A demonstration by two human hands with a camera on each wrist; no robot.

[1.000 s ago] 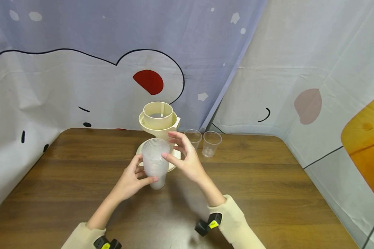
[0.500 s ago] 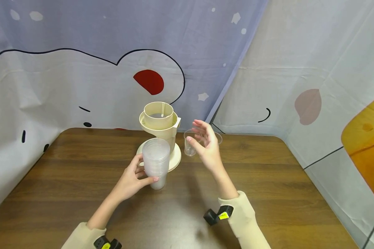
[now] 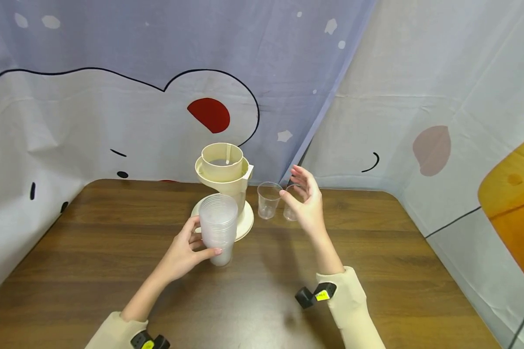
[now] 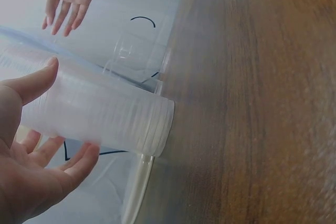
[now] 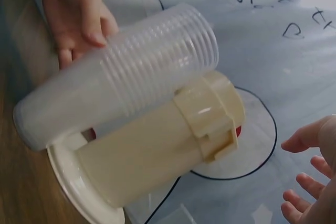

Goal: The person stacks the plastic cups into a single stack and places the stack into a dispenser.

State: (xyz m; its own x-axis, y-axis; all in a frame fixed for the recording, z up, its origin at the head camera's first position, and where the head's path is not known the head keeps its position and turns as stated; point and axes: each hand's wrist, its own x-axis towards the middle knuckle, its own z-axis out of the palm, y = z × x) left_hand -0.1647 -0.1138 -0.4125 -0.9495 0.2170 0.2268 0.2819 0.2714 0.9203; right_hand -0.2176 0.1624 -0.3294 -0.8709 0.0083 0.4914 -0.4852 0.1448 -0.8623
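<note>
A tall stack of clear plastic cups (image 3: 219, 225) is upright in front of a cream plastic tube-shaped stand (image 3: 222, 169) with a round base (image 3: 246, 220). My left hand (image 3: 181, 257) grips the stack low down, thumb on one side and fingers on the other, as the left wrist view also shows with the cups (image 4: 100, 103). My right hand (image 3: 307, 203) hovers with spread, slightly bent fingers and holds nothing. Behind it, a single clear cup (image 3: 290, 213) is partly hidden. Another single cup (image 3: 268, 201) stands to its left, beside the stand.
The brown wooden table (image 3: 126, 232) reaches back to a printed curtain (image 3: 135, 121), which also runs along the right side. Both single cups stand near the table's back edge.
My right hand has moved away from the cup stack to the right, passing in front of the two single cups. The left hand and the stack have stayed in place.
</note>
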